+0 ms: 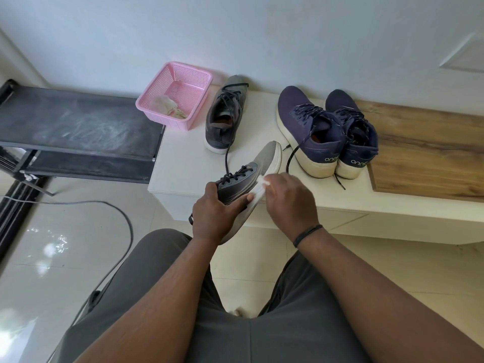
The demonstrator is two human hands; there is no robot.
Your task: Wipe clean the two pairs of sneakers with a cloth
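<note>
— Left hand (213, 212)?
— Curled round the heel end of the grey sneaker (251, 176), thumb over the collar by the laces, fingers wrapped underneath. Shoe tipped on its side, sole turned right, toe pointing away over the front edge of the white bench (183, 163).

— Right hand (289, 197)?
— Fingers bunched, pinching a white cloth (259, 189) and pressing it against the side of the held sneaker, just above the sole. Thumb hidden; dark band on the wrist.

— Other grey sneaker (225, 116)?
— Upright on the bench, toward the back edge, toe to the wall, one lace trailing forward toward the held shoe.

— Navy pair?
— Left navy sneaker (306, 129) and right navy sneaker (353, 132) side by side, touching, heels toward the front edge, toes toward the wall. Right one touching the edge of the wooden board (429, 150) that covers the bench's right part.

— Anything else up there?
— Pink basket (174, 94) at the back left corner, just beside the standing grey sneaker, a crumpled pale rag (169, 107) inside. Black rack (78, 127) off the bench's left edge, dusty on top. Cable (125, 218) looping across the tiled floor.
</note>
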